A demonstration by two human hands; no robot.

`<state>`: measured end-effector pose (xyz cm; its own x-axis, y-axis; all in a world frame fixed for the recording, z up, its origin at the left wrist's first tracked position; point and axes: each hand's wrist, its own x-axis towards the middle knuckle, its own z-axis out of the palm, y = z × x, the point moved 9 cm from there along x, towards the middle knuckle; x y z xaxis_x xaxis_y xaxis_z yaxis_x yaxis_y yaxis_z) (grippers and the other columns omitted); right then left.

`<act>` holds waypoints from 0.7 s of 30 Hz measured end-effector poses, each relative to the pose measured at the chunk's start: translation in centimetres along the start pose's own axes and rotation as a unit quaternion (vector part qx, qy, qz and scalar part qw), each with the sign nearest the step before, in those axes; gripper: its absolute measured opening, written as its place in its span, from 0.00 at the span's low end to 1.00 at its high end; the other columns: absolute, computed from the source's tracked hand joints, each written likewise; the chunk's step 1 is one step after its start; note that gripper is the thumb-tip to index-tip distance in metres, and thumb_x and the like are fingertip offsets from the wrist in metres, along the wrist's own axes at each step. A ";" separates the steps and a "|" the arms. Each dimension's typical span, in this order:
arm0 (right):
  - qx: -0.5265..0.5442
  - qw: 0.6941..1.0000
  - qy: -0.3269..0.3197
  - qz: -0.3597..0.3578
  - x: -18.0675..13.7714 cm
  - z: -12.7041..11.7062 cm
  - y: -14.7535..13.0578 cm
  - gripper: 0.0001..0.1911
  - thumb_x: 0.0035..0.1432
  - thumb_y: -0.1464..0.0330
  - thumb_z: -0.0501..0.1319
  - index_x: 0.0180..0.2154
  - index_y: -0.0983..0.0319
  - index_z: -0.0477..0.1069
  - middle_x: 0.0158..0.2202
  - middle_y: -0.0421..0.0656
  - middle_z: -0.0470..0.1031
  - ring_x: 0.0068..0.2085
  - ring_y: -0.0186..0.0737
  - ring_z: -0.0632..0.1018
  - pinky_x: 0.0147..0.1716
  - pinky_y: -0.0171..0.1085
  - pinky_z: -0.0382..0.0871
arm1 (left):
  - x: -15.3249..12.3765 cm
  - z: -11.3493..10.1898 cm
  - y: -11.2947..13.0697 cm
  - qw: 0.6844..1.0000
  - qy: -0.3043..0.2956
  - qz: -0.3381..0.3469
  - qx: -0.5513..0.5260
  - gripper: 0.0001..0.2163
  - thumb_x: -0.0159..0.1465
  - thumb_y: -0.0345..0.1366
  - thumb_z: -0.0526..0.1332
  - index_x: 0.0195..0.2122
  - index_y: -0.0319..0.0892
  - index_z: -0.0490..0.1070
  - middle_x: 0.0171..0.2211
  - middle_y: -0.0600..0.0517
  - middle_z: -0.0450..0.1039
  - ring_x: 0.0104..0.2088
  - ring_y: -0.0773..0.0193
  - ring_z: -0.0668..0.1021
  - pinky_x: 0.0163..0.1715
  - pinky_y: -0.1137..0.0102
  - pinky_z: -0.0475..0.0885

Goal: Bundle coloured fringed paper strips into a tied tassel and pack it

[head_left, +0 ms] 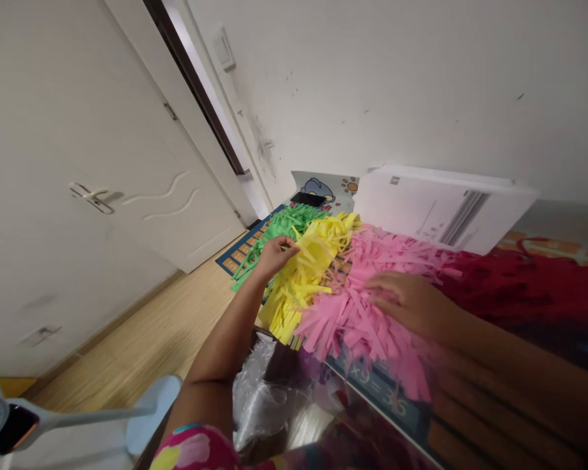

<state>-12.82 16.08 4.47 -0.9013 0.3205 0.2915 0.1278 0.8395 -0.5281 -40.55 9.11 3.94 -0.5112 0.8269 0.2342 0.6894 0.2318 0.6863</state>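
Observation:
Near the middle of the table, my left hand [277, 254] is closed in a pinch on the edge of the yellow fringed paper [304, 271]. Just beyond it lies green fringed paper [294, 220]. My right hand [404, 297] rests over the pink fringed paper [343, 313], its fingers loosely bent and a gap showing between fingers and thumb. Strips of the pink paper hang over the table's front edge. To the right of it spreads a heap of dark red fringed paper [509, 284], partly behind my right forearm.
A white printed box [421, 205] leans against the wall behind the paper. A black phone [308, 199] lies at the back. The table mat [240, 254] carries printed numbers. Clear plastic wrapping [259, 385] sits below the table edge. A pale blue fan [93, 418] stands lower left, near a door [102, 130].

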 end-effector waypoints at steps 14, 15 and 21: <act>-0.148 0.983 0.107 0.009 18.4 1.1 -2.2 0.10 0.58 0.73 0.61 0.38 0.60 0.81 0.42 0.49 0.80 0.48 0.50 0.75 0.48 0.46 0.60 | -5.9 2.7 9.9 0.950 0.040 0.190 0.243 0.10 0.66 0.31 0.54 0.44 0.40 0.73 0.48 0.40 0.76 0.50 0.55 0.77 0.53 0.58 0.71; -0.158 0.982 0.107 -0.011 18.7 0.5 -3.0 0.09 0.57 0.73 0.62 0.37 0.60 0.81 0.40 0.49 0.81 0.47 0.50 0.75 0.47 0.46 0.59 | -6.5 4.7 10.5 0.947 0.017 0.201 0.250 0.10 0.66 0.32 0.56 0.46 0.42 0.73 0.49 0.41 0.76 0.50 0.56 0.78 0.52 0.61 0.72; -0.207 0.954 0.194 -0.101 16.4 -7.1 -6.6 0.15 0.65 0.74 0.54 0.45 0.58 0.78 0.47 0.44 0.80 0.52 0.44 0.71 0.55 0.48 0.49 | -6.1 10.8 8.3 0.907 -0.110 0.034 0.405 0.37 0.66 0.59 0.53 0.66 0.32 0.57 0.64 0.27 0.61 0.63 0.35 0.67 0.57 0.42 0.65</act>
<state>-25.51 18.91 18.45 -0.7144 0.2045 0.6692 0.1923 0.9769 -0.0933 -26.16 11.53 0.77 -0.4003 0.9148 0.0535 0.9117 0.4035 -0.0775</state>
